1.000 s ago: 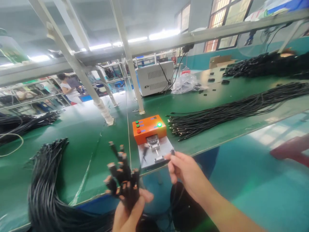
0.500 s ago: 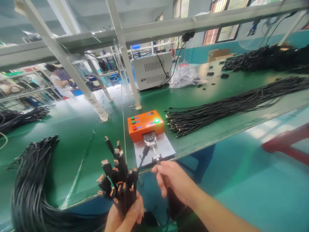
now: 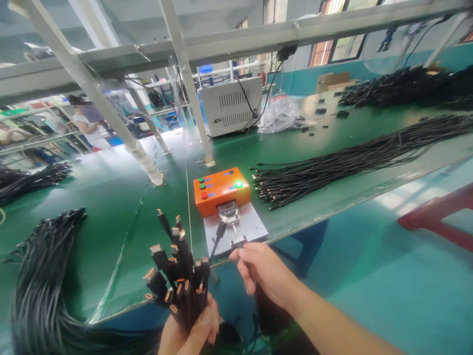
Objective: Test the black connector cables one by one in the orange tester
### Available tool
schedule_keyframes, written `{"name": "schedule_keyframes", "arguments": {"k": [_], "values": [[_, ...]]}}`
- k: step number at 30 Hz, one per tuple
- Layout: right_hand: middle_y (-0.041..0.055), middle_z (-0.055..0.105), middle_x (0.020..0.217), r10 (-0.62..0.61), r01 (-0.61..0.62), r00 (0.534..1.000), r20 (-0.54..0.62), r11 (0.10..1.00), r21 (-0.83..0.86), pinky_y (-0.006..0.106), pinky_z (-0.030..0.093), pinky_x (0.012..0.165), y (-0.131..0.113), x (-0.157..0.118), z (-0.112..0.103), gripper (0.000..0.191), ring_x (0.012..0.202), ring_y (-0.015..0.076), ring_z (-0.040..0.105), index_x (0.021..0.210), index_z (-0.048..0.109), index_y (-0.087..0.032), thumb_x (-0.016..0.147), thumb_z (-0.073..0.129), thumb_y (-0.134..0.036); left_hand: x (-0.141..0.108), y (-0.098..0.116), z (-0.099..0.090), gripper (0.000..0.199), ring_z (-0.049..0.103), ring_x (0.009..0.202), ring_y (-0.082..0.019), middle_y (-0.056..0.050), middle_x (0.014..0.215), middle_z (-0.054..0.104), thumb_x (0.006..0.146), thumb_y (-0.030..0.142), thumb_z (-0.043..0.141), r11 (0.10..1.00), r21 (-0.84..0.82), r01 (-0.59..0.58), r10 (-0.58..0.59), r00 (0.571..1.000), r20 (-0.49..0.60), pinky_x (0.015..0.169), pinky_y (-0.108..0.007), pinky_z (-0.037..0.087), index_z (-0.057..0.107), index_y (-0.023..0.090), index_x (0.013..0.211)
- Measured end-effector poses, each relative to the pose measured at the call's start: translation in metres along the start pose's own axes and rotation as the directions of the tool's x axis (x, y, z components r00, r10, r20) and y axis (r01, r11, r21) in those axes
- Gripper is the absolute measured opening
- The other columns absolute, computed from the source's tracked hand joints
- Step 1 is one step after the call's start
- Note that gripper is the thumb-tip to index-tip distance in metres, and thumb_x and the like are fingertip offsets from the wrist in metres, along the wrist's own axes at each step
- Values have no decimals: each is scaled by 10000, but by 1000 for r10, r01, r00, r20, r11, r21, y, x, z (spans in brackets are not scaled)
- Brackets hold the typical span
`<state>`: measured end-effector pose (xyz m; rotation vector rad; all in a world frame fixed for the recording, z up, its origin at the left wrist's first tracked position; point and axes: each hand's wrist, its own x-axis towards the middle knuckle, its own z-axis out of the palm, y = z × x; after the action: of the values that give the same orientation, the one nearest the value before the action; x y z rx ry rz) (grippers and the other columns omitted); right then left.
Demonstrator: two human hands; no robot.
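My left hand (image 3: 195, 323) is wrapped round a bunch of black USB cables (image 3: 181, 281). Their flat plugs, several with orange tips, fan upward, and one leans right toward the gauge. At the front edge of the grey metal plate (image 3: 254, 224), my right hand (image 3: 254, 264) pinches the end of a single cable against a small clamp block (image 3: 238, 241). My fingers mostly hide that plug. Behind the block sits a round digital gauge (image 3: 227, 209), its display too small to read. An orange control box (image 3: 221, 187) stands over it, with a green light lit.
Loose black cables lie in bundles on the green table at left (image 3: 40, 276) and right (image 3: 332, 170). A grey vented metal case (image 3: 231, 106) and a clear plastic bag (image 3: 281, 116) stand behind. White frame posts (image 3: 188, 84) rise from the table. Another person (image 3: 88, 123) is far left.
The view has shifted slightly, moving the scene a little left. My right hand stays at the clamp block, with less of the plug showing. My left hand keeps its bunch.
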<state>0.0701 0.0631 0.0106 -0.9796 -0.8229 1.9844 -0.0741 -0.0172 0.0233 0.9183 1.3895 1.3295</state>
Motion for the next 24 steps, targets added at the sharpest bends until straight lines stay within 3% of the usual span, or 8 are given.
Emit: {"name": "schedule_keyframes", "arguments": {"k": [12,20,24], "values": [[-67,499,479,-13,13,1000,11,1000,10,213,344,371,2,1,-1,173,303,55,388,770,547,-137,741,456,-281,2,1,0,344,417,350,-134,11,393,489,606,551,666,1000,-17,-12,11,1000,-18,417,-290,330,588,218,646],[-62,507,478,-20,20,1000,16,1000,-1,213,347,370,1,2,-1,174,299,59,396,770,543,-132,752,453,-280,2,6,-1,323,488,390,-130,-7,531,600,594,484,717,998,-60,-6,4,999,-40,447,-281,377,611,199,704],[-41,543,491,9,-7,997,73,1000,-27,233,396,417,5,-8,-5,177,328,88,479,779,519,-139,768,446,-300,0,7,-3,259,517,451,-144,-8,549,614,642,390,721,997,-80,5,-9,999,-44,490,-280,391,644,178,769]]}}
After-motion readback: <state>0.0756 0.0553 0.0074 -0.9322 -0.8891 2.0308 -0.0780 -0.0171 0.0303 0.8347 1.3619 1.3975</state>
